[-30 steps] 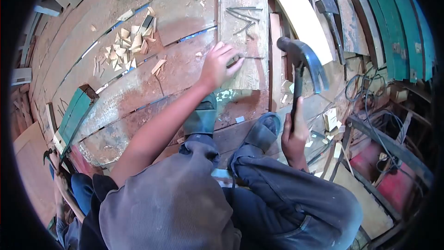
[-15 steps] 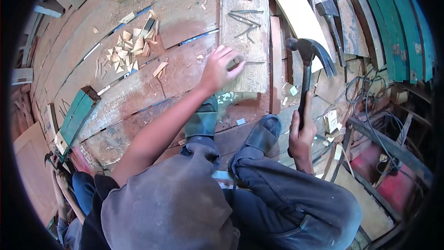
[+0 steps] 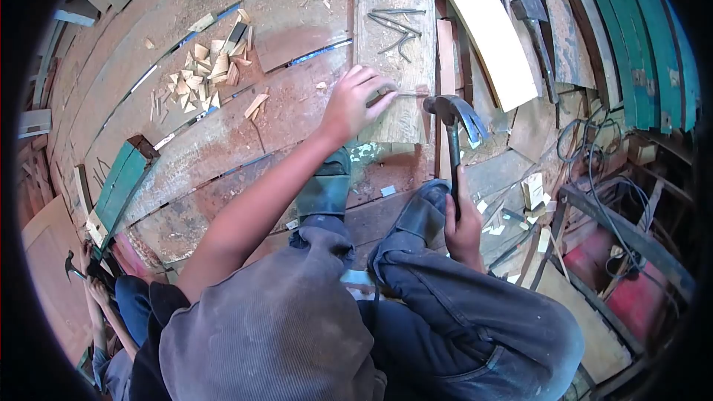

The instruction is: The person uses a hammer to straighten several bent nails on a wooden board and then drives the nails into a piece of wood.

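Observation:
My left hand [image 3: 353,104] rests over a weathered board [image 3: 408,119], pinching one end of a nail [image 3: 413,94] that lies roughly level above the wood. My right hand [image 3: 464,223] is wrapped round the dark handle of a claw hammer [image 3: 453,115]. The hammer's head is beside the nail's far end at the board's right edge; whether they touch, I cannot tell. Several bent nails [image 3: 397,22] lie farther up on the same board.
A pile of wood scraps [image 3: 212,70] lies on the plank floor at the left. A green block [image 3: 122,186] is nearer. At the right are a second hammer [image 3: 533,22], a pale curved plank [image 3: 497,37] and tangled cable [image 3: 590,141]. A co-worker's hands [image 3: 95,286] show at lower left.
My right hand and the hammer have moved left, bringing the hammer's head to the nail's end. My left hand has barely shifted and still pinches the nail.

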{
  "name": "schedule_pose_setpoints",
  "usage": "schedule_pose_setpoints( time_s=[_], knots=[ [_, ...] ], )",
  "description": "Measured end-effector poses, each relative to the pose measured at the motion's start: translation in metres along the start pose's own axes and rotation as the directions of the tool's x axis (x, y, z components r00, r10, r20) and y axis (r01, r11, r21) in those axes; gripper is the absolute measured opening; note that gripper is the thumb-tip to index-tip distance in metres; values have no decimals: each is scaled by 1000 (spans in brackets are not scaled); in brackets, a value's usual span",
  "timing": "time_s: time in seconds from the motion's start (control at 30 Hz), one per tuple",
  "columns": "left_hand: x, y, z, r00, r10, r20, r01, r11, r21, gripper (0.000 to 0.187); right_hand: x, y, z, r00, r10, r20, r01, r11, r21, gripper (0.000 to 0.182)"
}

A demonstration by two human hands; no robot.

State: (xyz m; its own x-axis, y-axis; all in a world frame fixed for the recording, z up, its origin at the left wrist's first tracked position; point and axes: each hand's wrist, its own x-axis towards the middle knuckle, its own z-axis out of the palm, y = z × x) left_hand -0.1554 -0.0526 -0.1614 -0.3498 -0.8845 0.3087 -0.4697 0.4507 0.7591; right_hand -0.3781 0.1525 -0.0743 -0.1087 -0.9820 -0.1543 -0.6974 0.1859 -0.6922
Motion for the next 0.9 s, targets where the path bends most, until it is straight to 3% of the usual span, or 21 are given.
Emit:
schedule_pose_setpoints(
  time_s=[0.17, 0.27, 0.37, 0.6, 0.9],
  knots=[
    [0, -3, -5, 997, 79, 22, -78, 996, -40, 16, 2, -3, -3, 998, 57, 11, -57, 998, 15, 53],
    [1, -4, -7, 994, 98, 49, -97, 995, -32, 17, 7, -4, -1, 998, -8, -59, 7, 1000, -5, 53],
    [3, -2, -6, 996, 69, 49, -69, 998, -5, 16, 9, -13, -8, 983, 176, 45, -178, 982, 63, 54],
    [5, 1, -1, 999, 33, 21, -33, 999, 37, 15, 20, -10, 1, 996, -62, -59, 60, 998, -25, 56],
    [4, 0, 2, 999, 36, 8, -37, 997, 67, 13, 22, -22, -16, 983, -168, -70, 161, 982, -93, 54]
  ],
)
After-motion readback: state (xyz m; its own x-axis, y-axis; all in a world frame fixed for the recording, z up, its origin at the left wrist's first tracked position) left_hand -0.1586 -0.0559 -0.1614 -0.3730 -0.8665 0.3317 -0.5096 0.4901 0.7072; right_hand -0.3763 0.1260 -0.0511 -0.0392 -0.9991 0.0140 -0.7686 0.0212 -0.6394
